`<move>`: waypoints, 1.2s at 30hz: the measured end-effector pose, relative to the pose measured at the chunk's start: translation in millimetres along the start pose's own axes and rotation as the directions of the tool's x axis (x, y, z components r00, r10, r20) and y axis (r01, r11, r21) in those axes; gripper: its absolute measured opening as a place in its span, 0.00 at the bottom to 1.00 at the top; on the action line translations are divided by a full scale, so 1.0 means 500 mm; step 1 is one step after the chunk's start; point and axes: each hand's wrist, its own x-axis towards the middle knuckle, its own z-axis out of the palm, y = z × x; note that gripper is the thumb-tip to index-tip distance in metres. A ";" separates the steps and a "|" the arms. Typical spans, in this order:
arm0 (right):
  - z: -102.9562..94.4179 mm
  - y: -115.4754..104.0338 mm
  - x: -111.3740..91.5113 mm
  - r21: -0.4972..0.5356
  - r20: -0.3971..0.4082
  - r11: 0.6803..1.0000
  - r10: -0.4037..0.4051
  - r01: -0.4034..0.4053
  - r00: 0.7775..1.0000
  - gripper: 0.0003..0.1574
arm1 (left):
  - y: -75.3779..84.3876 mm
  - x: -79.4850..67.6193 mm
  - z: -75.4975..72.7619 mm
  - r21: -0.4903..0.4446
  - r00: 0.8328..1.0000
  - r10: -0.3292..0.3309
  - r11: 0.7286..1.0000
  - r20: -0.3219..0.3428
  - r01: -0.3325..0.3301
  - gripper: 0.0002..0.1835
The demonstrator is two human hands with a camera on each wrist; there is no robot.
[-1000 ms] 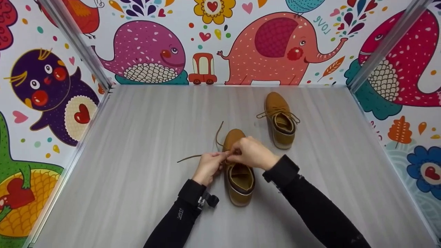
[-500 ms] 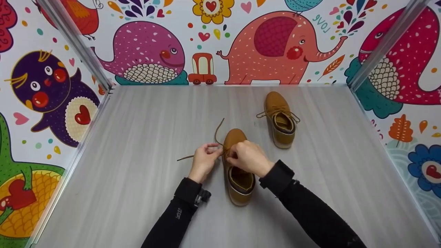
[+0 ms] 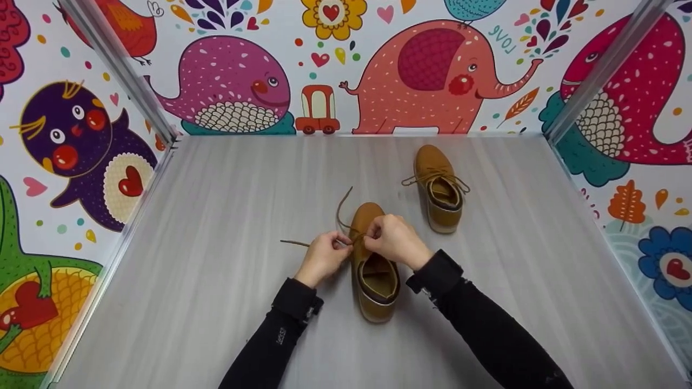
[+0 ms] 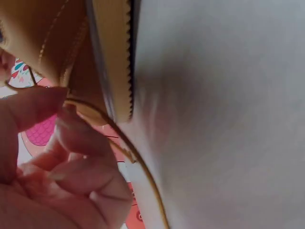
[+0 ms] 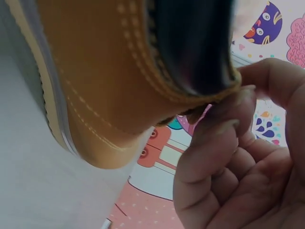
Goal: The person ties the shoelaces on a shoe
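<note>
A tan lace-up shoe (image 3: 377, 308) stands upright on the floor, toe pointing away from me. My left hand (image 3: 324, 256), left of it, pinches its brown shoelace (image 4: 143, 169) between thumb and forefinger. One lace end trails out past this hand, and another strand curves over the floor beside the toe. Over the shoe's lacing is my right hand (image 3: 397, 240), thumb and fingers pinched together at the lace; its fingertips partly hide what they hold. In the right wrist view the fingers (image 5: 205, 148) sit close to the dark padded collar.
A matching shoe (image 3: 443, 208) with its lace tied in a bow stands farther off to the right. Around the grey wood-grain floor (image 3: 232, 205) rise walls printed with cartoon animals, joined by metal corner posts (image 3: 608, 70).
My left hand first draws slightly left from the right hand, fingers loosening, then pinches the lace again. The right hand shifts a little over the lacing. Both shoes stay put.
</note>
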 end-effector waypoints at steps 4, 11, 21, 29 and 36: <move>-0.001 0.006 0.003 0.056 0.016 0.997 0.060 -0.061 0.998 0.08 | 0.007 -0.020 -0.015 -0.013 0.995 0.004 1.000 0.097 -0.003 0.04; -0.001 0.013 0.006 0.114 0.013 0.988 0.105 -0.106 0.994 0.10 | 0.011 -0.063 -0.039 -0.067 0.964 0.027 0.998 0.266 -0.009 0.07; -0.005 0.011 0.004 0.135 -0.001 0.980 0.146 -0.144 0.989 0.09 | -0.006 -0.120 -0.064 -0.202 0.931 0.077 0.979 0.357 -0.003 0.09; -0.009 0.005 0.000 0.155 -0.003 0.979 0.137 -0.135 0.991 0.08 | -0.003 -0.151 -0.091 -0.344 0.920 0.085 0.937 0.384 0.057 0.10; -0.011 0.001 -0.001 0.157 -0.006 0.981 0.113 -0.110 0.994 0.08 | 0.021 -0.144 -0.085 -0.641 0.948 0.071 0.753 0.309 0.152 0.05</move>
